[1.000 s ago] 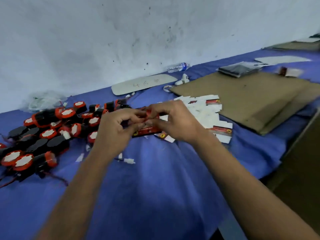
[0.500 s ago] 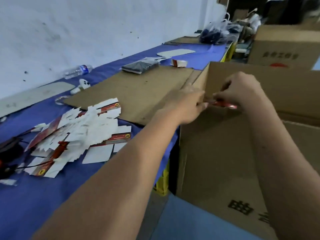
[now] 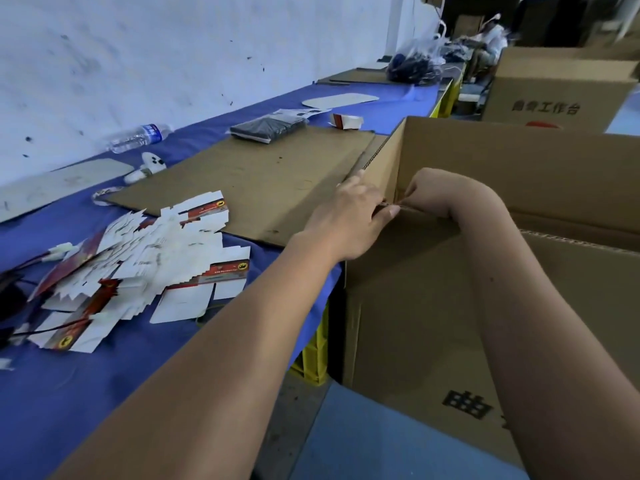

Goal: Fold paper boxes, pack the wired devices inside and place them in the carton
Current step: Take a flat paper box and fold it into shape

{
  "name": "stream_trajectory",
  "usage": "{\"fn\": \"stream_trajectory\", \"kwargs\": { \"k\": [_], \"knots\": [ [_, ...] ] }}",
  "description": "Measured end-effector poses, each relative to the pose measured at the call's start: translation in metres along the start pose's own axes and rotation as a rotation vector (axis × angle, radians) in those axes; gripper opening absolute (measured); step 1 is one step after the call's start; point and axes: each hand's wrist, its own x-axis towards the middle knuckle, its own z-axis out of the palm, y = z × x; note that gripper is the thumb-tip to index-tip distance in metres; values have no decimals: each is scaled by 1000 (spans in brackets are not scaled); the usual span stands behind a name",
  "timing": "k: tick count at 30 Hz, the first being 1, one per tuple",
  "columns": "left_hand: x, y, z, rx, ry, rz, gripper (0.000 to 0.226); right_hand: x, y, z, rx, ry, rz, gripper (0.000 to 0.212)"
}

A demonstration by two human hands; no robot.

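A large brown carton (image 3: 540, 174) stands open beside the table's right end. My left hand (image 3: 349, 220) lies over its near-left corner with the thumb along the front rim; its fingertips are hidden. My right hand (image 3: 436, 197) reaches over the rim, its curled fingers dipping just inside next to my left thumb. The rim hides whatever they pinch. Flat unfolded paper boxes (image 3: 145, 258), white with red panels, are heaped on the blue tablecloth. At the far left edge lie the black wired devices (image 3: 10, 299) and a white connector (image 3: 60, 251).
A brown cardboard sheet (image 3: 249, 181) covers the table beside the carton. On or near it lie a black packet (image 3: 268, 128), a small red and white box (image 3: 346, 120) and a water bottle (image 3: 138, 136). A second carton (image 3: 554, 95) stands behind. A yellow crate (image 3: 315, 351) sits under the table.
I turned from the table to the carton, carrying the folded red box in both hands. Since half a second ago both hands sank to the rim and the box dropped out of sight.
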Motion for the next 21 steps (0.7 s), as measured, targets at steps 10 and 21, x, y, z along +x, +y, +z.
{"fn": "stream_trajectory", "kwargs": {
  "k": [10, 21],
  "knots": [
    [-47, -10, -32, -121, -66, 67, 37, -61, -42, 1, 138, -195, -195, 44],
    [-112, -23, -67, -311, -34, 42, 21, -102, -119, -3, 35, -173, -171, 27]
  ]
}}
